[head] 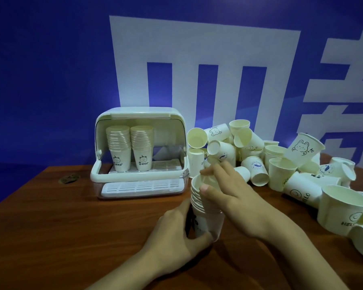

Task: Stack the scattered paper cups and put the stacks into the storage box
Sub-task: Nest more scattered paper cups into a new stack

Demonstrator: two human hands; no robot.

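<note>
Both hands' grip on stack (205, 208), beside pile (281, 164)

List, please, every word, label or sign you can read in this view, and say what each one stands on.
"Bear": left stack in the storage box.
"Bear": right stack in the box.
"Hi": rabbit cup.
"HELLO": lying cup.
"HEL", partly hidden: front right cup.
Round blue cup stamps: too small.
Print on the stack in both hands: hidden.
Large white wall characters: cropped.
</note>
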